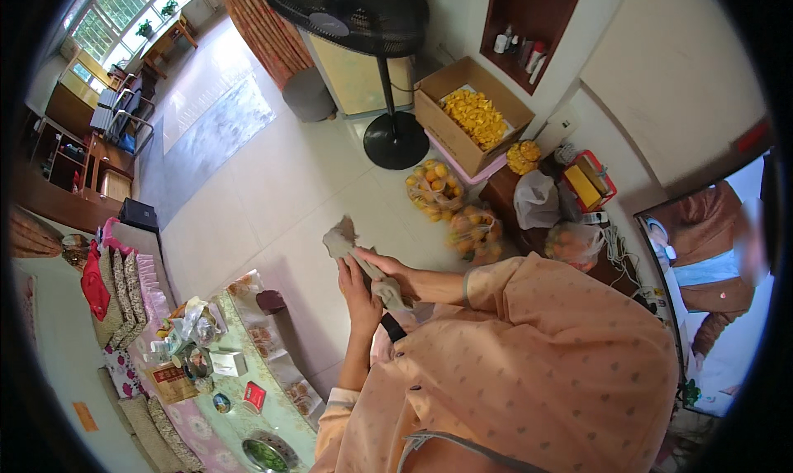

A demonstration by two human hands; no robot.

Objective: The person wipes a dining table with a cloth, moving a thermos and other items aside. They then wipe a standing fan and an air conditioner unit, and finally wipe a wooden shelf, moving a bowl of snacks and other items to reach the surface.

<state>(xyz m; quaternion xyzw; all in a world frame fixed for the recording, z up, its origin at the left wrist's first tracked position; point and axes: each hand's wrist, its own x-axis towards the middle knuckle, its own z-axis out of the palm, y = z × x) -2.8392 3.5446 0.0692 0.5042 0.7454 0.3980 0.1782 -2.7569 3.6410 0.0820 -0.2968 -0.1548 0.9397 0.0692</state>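
Observation:
A crumpled grey-beige cloth (339, 238) is between my two hands, in front of my body at the middle of the view. One end sticks up past my fingers, and another fold (387, 292) bunches below, near my wrists. My left hand (357, 298) presses against it from the left with long, nearly straight fingers; a dark band circles that wrist. From the right, my right hand (395, 275) closes round the cloth, its fingers overlapping toward the left hand. Part of the cloth is hidden by my hands, so its exact kind does not show.
A black standing fan (388, 134) stands ahead. Beside it a cardboard box (450, 130) holds yellow pieces, with bags of orange fruit (434, 188) on the floor. At left, a low table (239, 427) carries a metal bowl (268, 454) and a tissue box (228, 363). A screen (710, 283) is at right.

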